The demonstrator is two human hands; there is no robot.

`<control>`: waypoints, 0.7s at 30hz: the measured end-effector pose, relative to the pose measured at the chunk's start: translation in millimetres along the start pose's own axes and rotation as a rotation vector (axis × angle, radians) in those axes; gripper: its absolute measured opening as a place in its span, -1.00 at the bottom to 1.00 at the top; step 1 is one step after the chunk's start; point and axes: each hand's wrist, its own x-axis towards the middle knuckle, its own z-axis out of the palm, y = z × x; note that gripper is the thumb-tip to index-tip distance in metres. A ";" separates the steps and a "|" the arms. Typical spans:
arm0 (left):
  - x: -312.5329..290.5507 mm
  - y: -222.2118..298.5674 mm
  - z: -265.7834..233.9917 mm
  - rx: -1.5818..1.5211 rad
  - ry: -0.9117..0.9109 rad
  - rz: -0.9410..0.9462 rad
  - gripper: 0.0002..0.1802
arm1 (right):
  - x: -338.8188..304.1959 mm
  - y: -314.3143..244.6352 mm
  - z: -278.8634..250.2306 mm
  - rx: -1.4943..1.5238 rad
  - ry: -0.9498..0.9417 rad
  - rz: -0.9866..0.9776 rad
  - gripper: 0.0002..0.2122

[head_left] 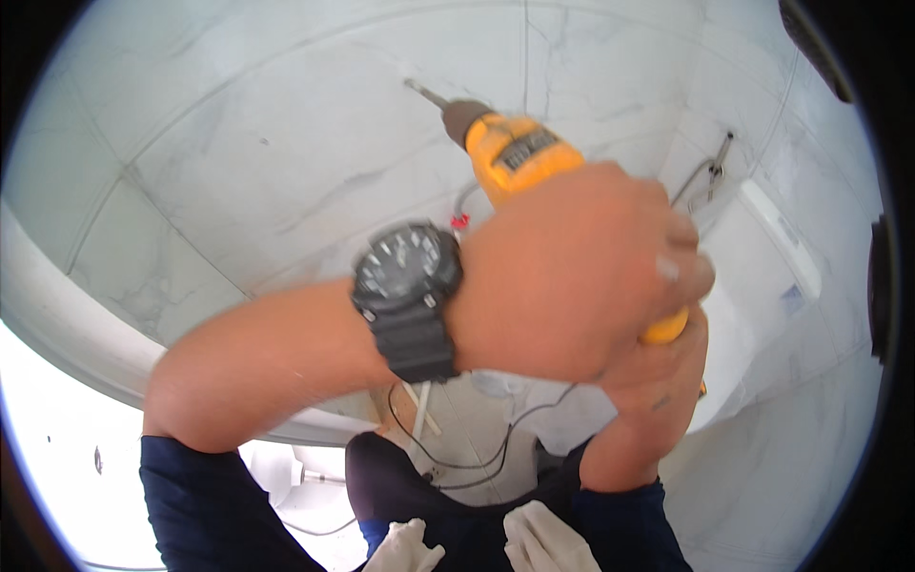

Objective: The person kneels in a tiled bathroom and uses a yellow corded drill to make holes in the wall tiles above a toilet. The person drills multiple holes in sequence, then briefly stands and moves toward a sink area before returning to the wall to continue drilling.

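Yellow-and-brown power drill [524, 157], clamped in the left grip [572, 272], points along its long axis forward-left of it, toward white marbled tiles [315, 124]; the right grip [662, 367], below, is too hidden to tell.

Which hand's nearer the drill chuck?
Left. The left hand covers the rear of the yellow drill, behind the chuck; the right hand is farther back, partly hidden by the left.
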 end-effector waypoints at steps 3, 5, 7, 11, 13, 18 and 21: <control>-6.3 4.3 3.7 -0.004 0.082 -0.021 -0.75 | -4.9 -2.8 0.6 -0.021 -0.011 0.048 -0.67; -7.7 3.8 9.6 0.029 0.130 -0.002 -0.75 | -7.0 -3.0 2.0 -0.023 0.008 0.043 -0.68; -11.7 3.7 11.9 0.042 0.158 0.007 -0.74 | -7.2 -2.2 5.3 0.009 0.054 -0.013 -0.76; -18.6 4.2 11.3 0.043 0.163 0.016 -0.73 | -10.3 -1.6 12.2 -0.055 0.084 -0.080 -0.73; -18.6 4.3 10.8 0.027 0.169 0.023 -0.73 | -9.9 -0.4 13.1 -0.063 0.095 -0.103 -0.71; -14.4 4.2 7.2 0.040 0.141 0.013 -0.73 | -12.2 2.7 7.5 -0.098 0.085 -0.066 -0.68; -12.8 3.1 4.7 0.031 0.089 0.011 -0.80 | -14.2 5.5 -0.1 -0.181 -0.019 0.015 -0.52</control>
